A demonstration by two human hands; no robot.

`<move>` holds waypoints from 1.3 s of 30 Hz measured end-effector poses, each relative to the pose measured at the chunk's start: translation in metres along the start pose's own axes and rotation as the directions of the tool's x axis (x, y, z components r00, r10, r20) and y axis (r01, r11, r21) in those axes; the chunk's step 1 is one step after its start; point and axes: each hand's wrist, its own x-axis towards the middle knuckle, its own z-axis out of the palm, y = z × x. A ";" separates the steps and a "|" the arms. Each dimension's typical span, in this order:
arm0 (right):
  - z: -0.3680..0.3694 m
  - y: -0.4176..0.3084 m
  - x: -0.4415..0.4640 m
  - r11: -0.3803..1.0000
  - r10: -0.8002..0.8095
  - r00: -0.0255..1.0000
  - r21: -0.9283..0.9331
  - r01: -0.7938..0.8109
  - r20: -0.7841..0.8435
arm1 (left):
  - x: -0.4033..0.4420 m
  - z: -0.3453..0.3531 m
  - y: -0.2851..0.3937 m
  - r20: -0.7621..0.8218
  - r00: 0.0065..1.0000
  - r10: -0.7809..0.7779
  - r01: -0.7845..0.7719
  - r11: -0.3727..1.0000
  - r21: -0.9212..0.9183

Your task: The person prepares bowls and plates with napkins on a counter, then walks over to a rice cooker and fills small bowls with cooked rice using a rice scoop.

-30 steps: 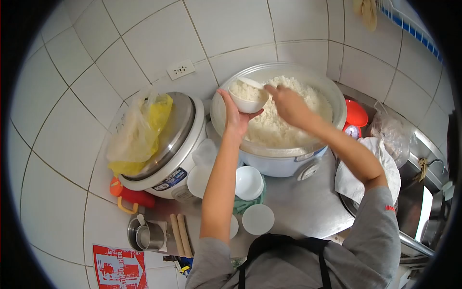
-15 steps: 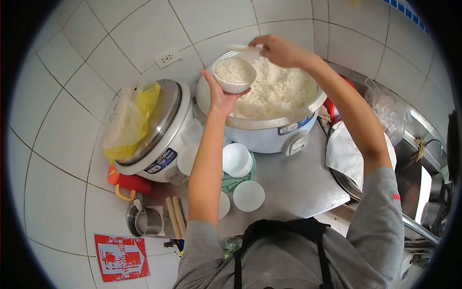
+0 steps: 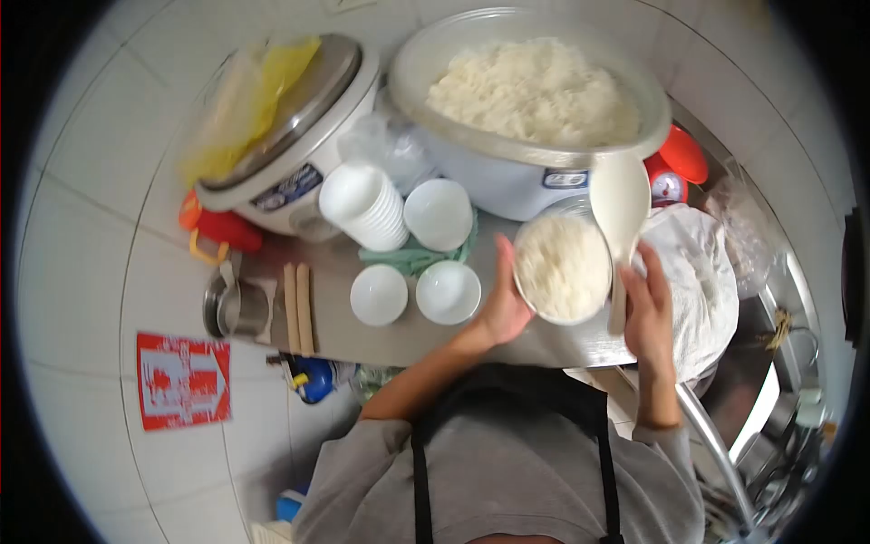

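Note:
My left hand is closed around the left side of a white bowl of rice, held over the steel table near my body. In my right hand is a pale rice paddle, gripped by its handle with its broad end upward, just right of the bowl. Beyond them stands a large rice cooker with its lid off and a heap of cooked rice inside. Left of the held bowl are two separate white bowls, and behind them a leaning stack of bowls beside another white bowl.
A second, lidded rice cooker stands at left under a yellow plastic bag. Two wooden rods and metal pots lie at the table's left end. Right are a red scale, white cloth and sink.
Both hands have come down from above the open cooker toward my body and to the right, with the bowl and paddle. The view has tilted downward.

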 end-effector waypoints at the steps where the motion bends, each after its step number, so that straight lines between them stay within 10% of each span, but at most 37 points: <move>1: -0.012 0.034 -0.021 0.997 0.073 0.996 -0.007 -0.073 -0.057 | -0.010 -0.022 -0.034 -0.039 0.995 -0.087 0.089 0.995 0.039; 7: -0.037 0.154 -0.047 0.967 0.215 0.976 0.149 -0.208 -0.029 | -0.026 -0.090 -0.096 -0.179 0.897 -0.403 0.441 0.819 0.367; 14: -0.045 0.178 -0.034 0.984 0.177 0.980 0.015 -0.176 -0.091 | -0.004 -0.107 -0.078 -0.354 0.869 -0.347 0.489 0.480 0.728; 21: -0.052 0.087 -0.017 0.977 -0.052 0.997 -0.211 0.040 -0.050 | -0.115 -0.133 -0.043 -0.671 0.708 -0.219 0.642 0.594 0.484; 28: 0.044 0.084 -0.011 0.892 -0.049 0.969 -0.426 0.152 0.243 | -0.089 -0.148 -0.038 -0.715 0.695 0.077 0.187 0.941 0.283; 30: 0.071 0.091 0.003 0.835 -0.029 0.962 -0.522 0.172 0.270 | -0.089 -0.135 -0.034 -0.634 0.726 0.268 0.104 0.868 0.486; 33: 0.088 0.117 0.022 0.795 -0.237 0.921 -0.483 0.366 0.308 | -0.093 -0.115 -0.018 -0.450 0.742 0.497 0.061 0.618 0.784; 34: 0.089 0.128 0.022 0.930 -0.034 0.964 -0.345 0.128 0.265 | -0.094 -0.109 -0.011 -0.372 0.745 0.554 0.058 0.501 0.863; 39: 0.116 0.092 0.021 0.997 -0.070 0.941 -0.001 0.075 0.330 | -0.080 -0.061 0.026 -0.501 0.697 0.513 -0.013 0.708 0.707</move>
